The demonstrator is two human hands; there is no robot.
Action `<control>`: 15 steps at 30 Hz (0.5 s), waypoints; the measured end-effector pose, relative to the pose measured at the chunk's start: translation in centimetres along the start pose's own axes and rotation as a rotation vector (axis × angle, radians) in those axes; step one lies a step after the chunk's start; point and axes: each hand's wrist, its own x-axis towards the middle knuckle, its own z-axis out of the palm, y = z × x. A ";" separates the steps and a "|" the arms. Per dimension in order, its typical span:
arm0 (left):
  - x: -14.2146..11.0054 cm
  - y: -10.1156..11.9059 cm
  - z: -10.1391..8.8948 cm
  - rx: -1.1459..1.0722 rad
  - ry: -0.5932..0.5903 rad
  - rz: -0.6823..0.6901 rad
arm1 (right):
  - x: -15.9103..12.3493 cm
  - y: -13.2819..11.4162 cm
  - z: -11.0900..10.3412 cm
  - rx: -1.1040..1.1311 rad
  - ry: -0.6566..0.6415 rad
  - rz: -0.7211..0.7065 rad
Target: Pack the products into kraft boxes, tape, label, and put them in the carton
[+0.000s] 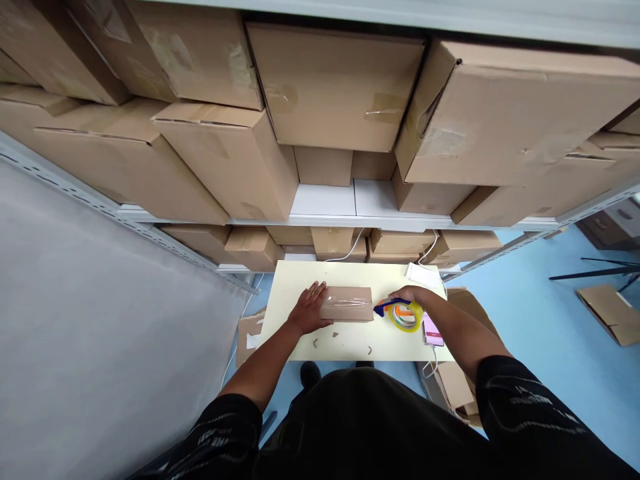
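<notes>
A small cardboard box (349,304) lies on the pale table (295,347), with glossy clear tape along its top. My left hand (310,309) rests on the left end of this box, fingers spread. At the box's right end, my right hand (407,293) grips a blue tape dispenser (387,304) loaded with a yellow-edged tape roll (418,319). The dispenser's toothed tip is close to the box's right edge; whether it touches, I cannot tell. Some of my right fingers are hidden behind the dispenser.
A phone with a pink screen (433,330) lies at the table's right edge, a white item (421,275) behind it. Small cardboard scraps (336,335) are near the front edge. Shelves of cardboard boxes (335,87) rise beyond the table. An open carton (457,387) stands on the floor at right.
</notes>
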 end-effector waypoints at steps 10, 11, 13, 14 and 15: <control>-0.1 0.0 0.0 -0.004 -0.013 -0.004 | -1.8 3.3 3.7 0.121 0.339 0.019; -0.1 0.0 0.0 -0.004 -0.016 -0.005 | -2.2 3.1 4.8 0.078 0.378 0.004; -0.1 0.1 -0.1 -0.003 -0.026 -0.010 | -2.5 2.5 7.1 -0.075 0.460 -0.029; -0.1 0.2 -0.1 0.000 -0.031 -0.014 | -2.5 2.2 8.2 -0.154 0.492 -0.045; -0.1 0.2 -0.1 0.004 -0.038 -0.017 | -2.3 1.8 9.1 -0.209 0.510 -0.054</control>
